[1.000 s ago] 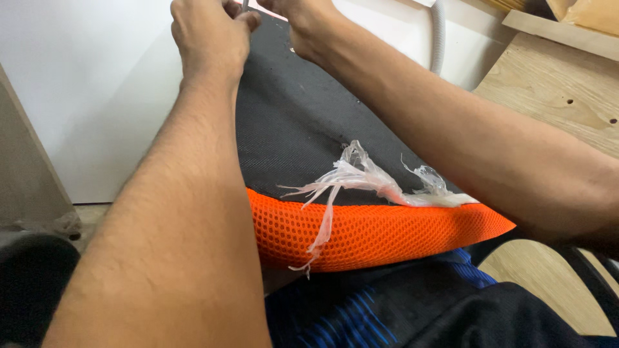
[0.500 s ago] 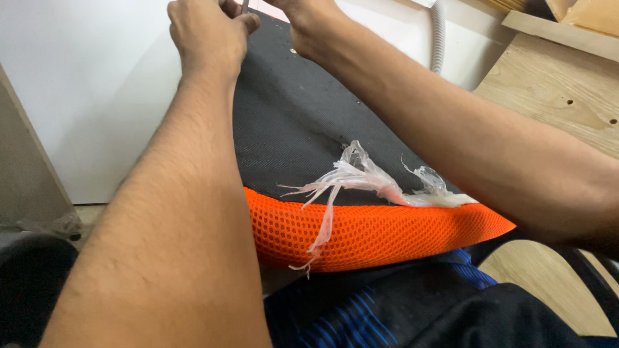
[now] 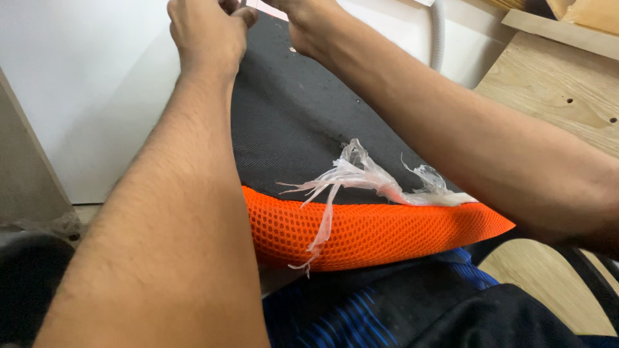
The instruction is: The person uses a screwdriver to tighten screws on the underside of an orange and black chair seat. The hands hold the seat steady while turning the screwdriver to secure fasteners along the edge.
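At the top of the view, we see our left hand (image 3: 205, 35) and right hand (image 3: 308, 18) close together, each pinching the far edge of a black mesh panel (image 3: 303, 122) with closed fingers. That panel slopes down toward us and rests across our lap, its near edge trimmed in thick orange mesh (image 3: 374, 233). Torn strips of clear plastic wrap (image 3: 361, 177) lie on the panel near the orange trim, one strand hanging over it. Beside our right arm stands a plywood board (image 3: 554, 90).

White wall (image 3: 84, 84) behind, light plywood panels (image 3: 554, 96) right, grey hose (image 3: 438, 38).
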